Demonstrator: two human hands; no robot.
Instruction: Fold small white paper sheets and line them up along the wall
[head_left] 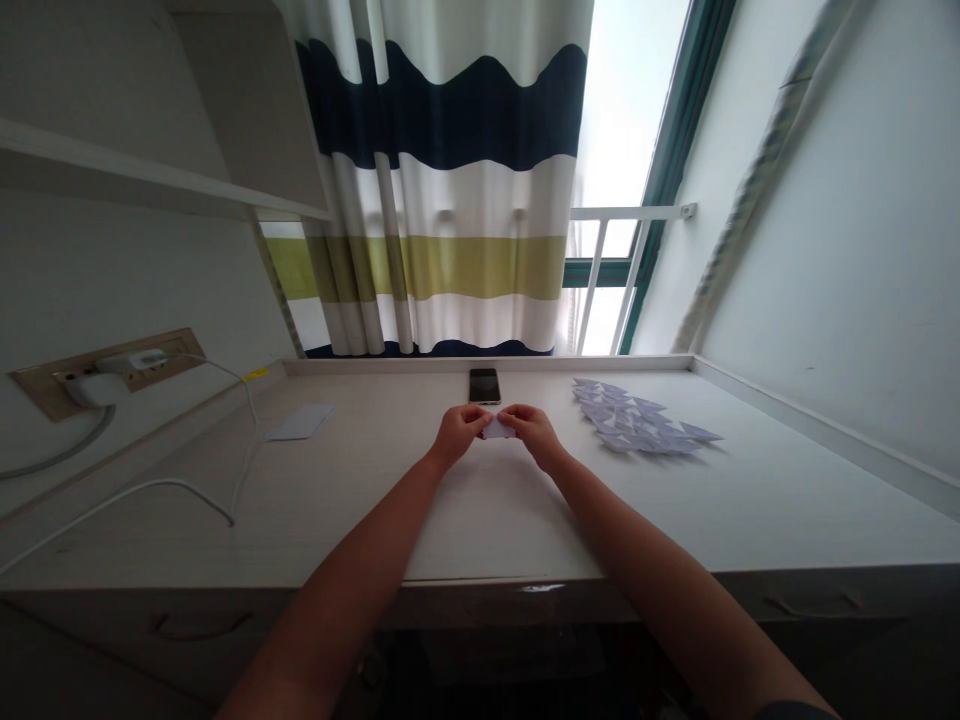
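- Mid-tabletop [360,520]: left hand [456,436] and right hand [531,432], fingertips pinched closed on opposite ends of the small white paper [496,429], long axis left-to-right (any pointed end is unclear).
- Right: folded papers [637,418].
- Far: phone [484,385].

Backlit by window [626,110], pane blown out white. Tabletop [360,510] dimmer, soft shadow under paper pile [637,420]; small glare on front edge [541,588], near-black below. Held paper [498,428] slightly soft. Wide-angle stretch toward frame edges, lower corners dark.
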